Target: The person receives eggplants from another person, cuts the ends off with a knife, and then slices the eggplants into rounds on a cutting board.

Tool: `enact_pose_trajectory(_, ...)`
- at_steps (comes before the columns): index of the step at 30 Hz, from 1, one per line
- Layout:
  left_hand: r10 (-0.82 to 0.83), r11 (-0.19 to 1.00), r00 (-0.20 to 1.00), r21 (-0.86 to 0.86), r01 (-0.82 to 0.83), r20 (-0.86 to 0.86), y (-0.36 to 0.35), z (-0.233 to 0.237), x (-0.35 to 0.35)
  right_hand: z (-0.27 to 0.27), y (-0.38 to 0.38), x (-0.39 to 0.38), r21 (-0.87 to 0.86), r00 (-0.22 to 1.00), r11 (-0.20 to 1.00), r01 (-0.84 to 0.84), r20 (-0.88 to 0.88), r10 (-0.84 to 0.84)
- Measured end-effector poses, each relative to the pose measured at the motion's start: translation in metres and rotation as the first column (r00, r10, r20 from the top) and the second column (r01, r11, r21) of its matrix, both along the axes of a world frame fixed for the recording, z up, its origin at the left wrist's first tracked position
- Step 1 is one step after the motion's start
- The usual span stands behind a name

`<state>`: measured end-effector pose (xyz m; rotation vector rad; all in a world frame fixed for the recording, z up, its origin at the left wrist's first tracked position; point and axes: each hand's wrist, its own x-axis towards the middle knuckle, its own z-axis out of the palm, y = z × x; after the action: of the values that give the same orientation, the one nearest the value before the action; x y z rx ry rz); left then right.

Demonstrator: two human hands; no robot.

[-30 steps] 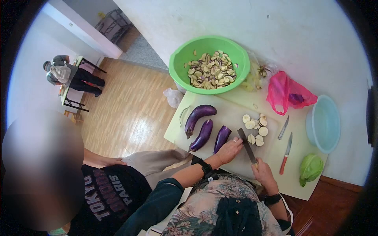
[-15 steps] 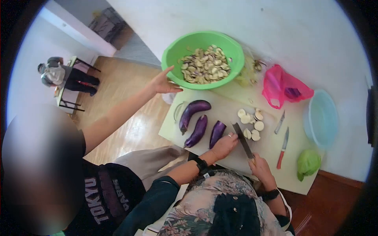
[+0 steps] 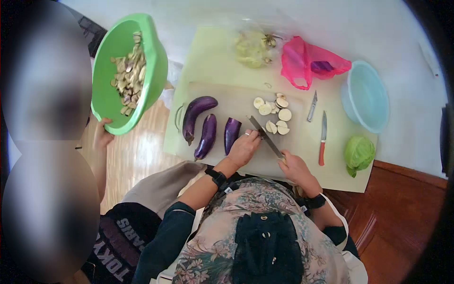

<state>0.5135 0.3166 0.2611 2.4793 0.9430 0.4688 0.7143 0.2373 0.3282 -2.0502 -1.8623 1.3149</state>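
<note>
My right hand (image 3: 298, 168) grips the handle of a kitchen knife (image 3: 267, 138), its dark blade slanting up and left over the cutting board (image 3: 283, 161). My left hand (image 3: 242, 149) is closed, fingertips against the blade's side; whatever lies under them is hidden. Just left of the fingers is a cut eggplant (image 3: 232, 130), partly behind that hand. Two whole purple eggplants, a curved one (image 3: 194, 116) and a straighter one (image 3: 206, 137), lie farther left. Pale eggplant slices (image 3: 284, 114) are scattered beyond the blade.
At left, a person's hand (image 3: 104, 135) holds a tilted green basin (image 3: 158, 61) of eggplant slices. Right of the board lie a small knife (image 3: 312, 106), a red-handled knife (image 3: 322, 146) and a cabbage (image 3: 359, 154). Behind are a pink bag (image 3: 298, 61) and a blue basin (image 3: 366, 97).
The green basin has left the table, lifted and tilted at left by the other person. My view has shifted, while my hands and knife keep nearly the same pose by the slices.
</note>
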Motion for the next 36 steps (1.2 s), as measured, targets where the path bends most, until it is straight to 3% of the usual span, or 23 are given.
enact_pose_trajectory(4, -0.031, 1.0, 0.999, 0.0, 0.031, -0.007, -0.001, -0.014, 0.0, -0.015, -0.004, 0.007, 0.074, 1.0, 0.997, -0.005, -0.016, 0.007)
enact_pose_trajectory(6, 0.011, 0.999, 0.991, 0.032, -0.016, 0.132, -0.003, -0.025, 0.004, -0.042, -0.009, 0.016, 0.242, 0.997, 0.967, -0.08, 0.028, 0.076)
enact_pose_trajectory(8, 0.007, 0.994, 0.992, 0.103, -0.02, 0.125, -0.002, -0.03, 0.008, -0.065, -0.011, 0.026, 0.141, 0.998, 0.99, -0.016, -0.064, 0.025)
enact_pose_trajectory(10, 0.002, 0.999, 0.999, 0.055, -0.004, 0.047, -0.001, -0.039, 0.014, -0.075, -0.01, 0.033, 0.122, 0.993, 0.993, -0.006, -0.112, 0.02)
enact_pose_trajectory(11, 0.05, 0.995, 0.998, 0.08, -0.053, 0.044, 0.001, -0.04, 0.015, -0.057, -0.002, 0.028, 0.001, 0.992, 1.0, 0.031, -0.125, -0.031)
enact_pose_trajectory(16, 0.018, 0.999, 0.997, 0.031, -0.021, 0.076, 0.001, -0.045, 0.018, -0.043, 0.006, 0.026, -0.09, 0.955, 0.988, 0.126, -0.26, -0.145)
enact_pose_trajectory(21, 0.029, 0.995, 0.996, 0.088, -0.036, 0.079, 0.005, -0.043, 0.016, -0.045, 0.012, 0.027, -0.093, 0.974, 0.993, 0.068, -0.211, -0.087)
enact_pose_trajectory(23, 0.016, 0.992, 0.998, 0.123, -0.023, 0.055, 0.004, -0.047, 0.018, -0.043, 0.013, 0.028, -0.181, 0.961, 0.972, 0.148, -0.205, -0.184)
enact_pose_trajectory(25, 0.031, 0.989, 0.996, 0.144, -0.044, 0.086, 0.004, -0.046, 0.018, -0.044, 0.013, 0.03, -0.162, 0.964, 0.978, 0.131, -0.208, -0.164)
enact_pose_trajectory(36, 0.03, 0.996, 0.997, 0.086, -0.036, 0.068, 0.003, -0.049, 0.02, -0.051, 0.013, 0.034, -0.15, 0.958, 0.98, 0.132, -0.235, -0.165)
